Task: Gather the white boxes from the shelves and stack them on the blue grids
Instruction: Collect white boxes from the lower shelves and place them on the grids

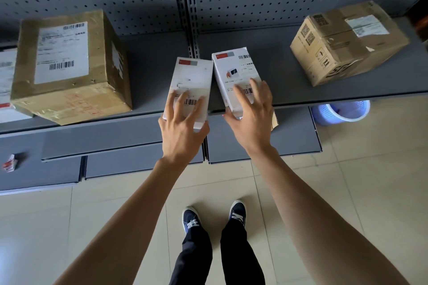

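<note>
Left hand [179,126] gripping left white box [191,85] — fingers spread on top, thumb under near end. Right hand [251,113] gripping right white box [234,74] likewise. Both boxes overhanging front edge of grey shelf [278,90], nearly touching. Open shelf either side — brown cartons [69,65] and [347,41] well apart.

Barcodes seen on both white boxes: left white box [190,85] low on its top face, right white box [236,76] at top corner and lower down, plus small print too blurred to read. Large brown carton [69,67] carried a white shipping label with two barcodes, text unreadable, and faded red lettering on front. Right brown carton [347,41] showed QR codes, upward arrows, illegible label.
</note>
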`<move>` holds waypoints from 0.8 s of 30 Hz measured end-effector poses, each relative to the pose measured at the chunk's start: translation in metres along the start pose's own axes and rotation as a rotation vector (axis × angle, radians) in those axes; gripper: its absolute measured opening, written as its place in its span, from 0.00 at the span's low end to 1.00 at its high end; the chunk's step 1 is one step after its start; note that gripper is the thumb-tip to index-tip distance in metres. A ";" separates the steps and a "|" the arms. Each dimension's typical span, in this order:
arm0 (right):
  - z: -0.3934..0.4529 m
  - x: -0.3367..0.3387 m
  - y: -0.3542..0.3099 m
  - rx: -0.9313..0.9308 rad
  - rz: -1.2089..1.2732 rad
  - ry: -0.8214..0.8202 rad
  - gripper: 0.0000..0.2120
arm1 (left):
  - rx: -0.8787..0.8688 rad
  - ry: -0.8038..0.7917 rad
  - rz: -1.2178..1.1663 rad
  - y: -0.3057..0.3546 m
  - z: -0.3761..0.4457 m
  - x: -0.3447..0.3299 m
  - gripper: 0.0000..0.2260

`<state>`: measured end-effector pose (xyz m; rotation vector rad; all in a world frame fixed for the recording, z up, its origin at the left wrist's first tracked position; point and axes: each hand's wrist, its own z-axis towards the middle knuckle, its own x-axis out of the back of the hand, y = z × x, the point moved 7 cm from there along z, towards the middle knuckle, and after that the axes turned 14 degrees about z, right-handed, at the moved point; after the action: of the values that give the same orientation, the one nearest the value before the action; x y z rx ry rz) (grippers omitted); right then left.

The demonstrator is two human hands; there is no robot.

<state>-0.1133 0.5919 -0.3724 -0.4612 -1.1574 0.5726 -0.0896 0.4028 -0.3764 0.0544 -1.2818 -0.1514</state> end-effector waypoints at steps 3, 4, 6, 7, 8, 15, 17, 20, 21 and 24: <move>-0.004 0.018 -0.007 -0.040 -0.018 0.011 0.24 | -0.009 0.038 -0.071 -0.002 -0.014 0.011 0.22; -0.008 0.025 -0.008 -0.052 -0.021 0.023 0.24 | -0.023 0.052 -0.097 -0.003 -0.018 0.016 0.22; -0.018 0.042 -0.012 -0.063 -0.018 0.063 0.23 | -0.063 0.074 -0.126 -0.003 -0.022 0.027 0.22; -0.024 0.051 -0.014 -0.057 -0.008 0.087 0.23 | -0.082 0.082 -0.133 -0.003 -0.024 0.034 0.22; -0.032 0.061 -0.017 -0.046 0.004 0.110 0.23 | -0.098 0.087 -0.140 -0.002 -0.025 0.040 0.22; -0.068 0.142 -0.040 -0.067 -0.051 0.226 0.21 | -0.238 0.179 -0.201 0.024 -0.034 0.105 0.19; -0.075 0.168 -0.044 -0.071 -0.050 0.257 0.21 | -0.280 0.216 -0.225 0.036 -0.039 0.128 0.19; -0.091 0.211 -0.049 -0.048 -0.048 0.321 0.21 | -0.344 0.246 -0.283 0.054 -0.047 0.160 0.19; -0.096 0.226 -0.052 -0.044 -0.048 0.341 0.22 | -0.367 0.249 -0.309 0.060 -0.050 0.170 0.19; -0.115 0.268 -0.057 -0.034 -0.046 0.370 0.21 | -0.442 0.244 -0.334 0.081 -0.064 0.195 0.20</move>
<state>0.0821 0.7130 -0.1849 -0.5429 -0.8230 0.4067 0.0321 0.4521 -0.1990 -0.0907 -0.9657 -0.6913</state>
